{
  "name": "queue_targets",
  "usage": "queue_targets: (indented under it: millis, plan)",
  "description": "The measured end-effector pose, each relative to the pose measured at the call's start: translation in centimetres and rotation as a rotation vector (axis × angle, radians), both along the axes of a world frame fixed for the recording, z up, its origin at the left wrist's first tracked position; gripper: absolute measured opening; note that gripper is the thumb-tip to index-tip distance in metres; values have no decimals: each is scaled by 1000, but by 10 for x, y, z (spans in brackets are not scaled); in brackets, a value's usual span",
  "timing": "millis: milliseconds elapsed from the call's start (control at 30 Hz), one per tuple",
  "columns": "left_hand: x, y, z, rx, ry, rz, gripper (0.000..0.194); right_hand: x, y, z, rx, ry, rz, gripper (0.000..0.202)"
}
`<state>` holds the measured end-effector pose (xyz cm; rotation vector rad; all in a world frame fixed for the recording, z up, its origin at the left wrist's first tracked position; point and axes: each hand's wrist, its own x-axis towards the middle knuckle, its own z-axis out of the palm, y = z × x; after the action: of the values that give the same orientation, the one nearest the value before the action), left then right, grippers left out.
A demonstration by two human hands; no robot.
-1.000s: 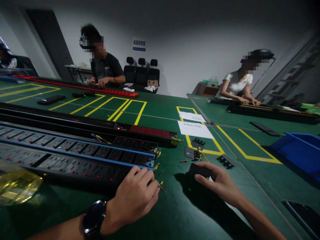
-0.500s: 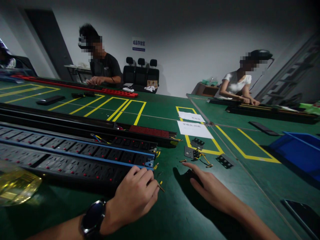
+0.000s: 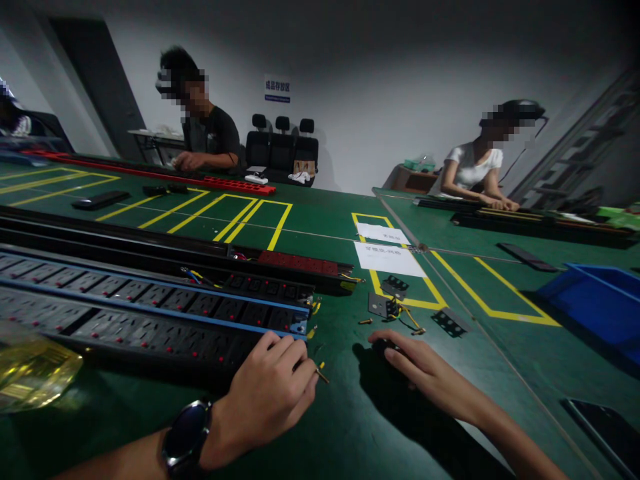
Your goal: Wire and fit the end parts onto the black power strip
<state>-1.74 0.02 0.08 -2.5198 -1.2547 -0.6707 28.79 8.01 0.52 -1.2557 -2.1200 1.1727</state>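
My left hand (image 3: 273, 393), with a watch on its wrist, curls its fingers over the near end of a black power strip (image 3: 165, 337) with sockets and red dots. A brass-coloured screw-like piece with a yellow wire end (image 3: 323, 373) sticks out beside its fingertips. My right hand (image 3: 417, 357) hovers over the green table to the right, closed around a small dark object (image 3: 386, 347) whose kind I cannot make out. Just beyond its fingers lie a loose brass screw (image 3: 366, 321), black perforated plates (image 3: 449, 323) and yellow-green wires (image 3: 410, 317).
Blue-edged (image 3: 200, 293) and red-socketed strips (image 3: 300, 263) lie behind. Paper sheets (image 3: 390, 259), a blue bin (image 3: 600, 300) and a phone-like slab (image 3: 607, 430) are to the right. A yellowish transparent container (image 3: 40, 370) stands left. Two co-workers sit across the table.
My right hand has drawn back slightly from the loose screw, to the right, and its fingers have curled more around the dark object. My left hand has stayed put.
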Motion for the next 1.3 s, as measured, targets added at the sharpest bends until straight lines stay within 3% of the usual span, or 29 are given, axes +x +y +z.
queue_targets:
  millis: [100, 200, 567, 700, 900, 1067, 1200, 1300]
  plan:
    - [0, 0, 1, 10, -6, -1, 14, 2, 1, -1, -178, 48, -43, 46]
    - [1, -1, 2, 9, -1, 1, 14, 0, 1, -1, -239, 107, -91, 48]
    - [1, 0, 1, -9, 3, 5, 13, -3, 1, -4, -184, 106, -108, 54]
    - [1, 0, 2, -8, 5, 3, 13, -1, 0, -1, -138, 70, -52, 53]
    - [0, -1, 2, -5, 13, 8, 14, 12, 1, 1, -129, 29, 31, 80]
    - [1, -1, 1, -9, 11, 9, 13, 6, 2, -6, -52, 25, 8, 62]
    - [1, 0, 1, -2, 3, 6, 14, -7, 0, -13, 145, -23, -17, 26]
    - [1, 0, 1, -8, 4, 6, 13, -13, -1, -13, 159, -33, 5, 23]
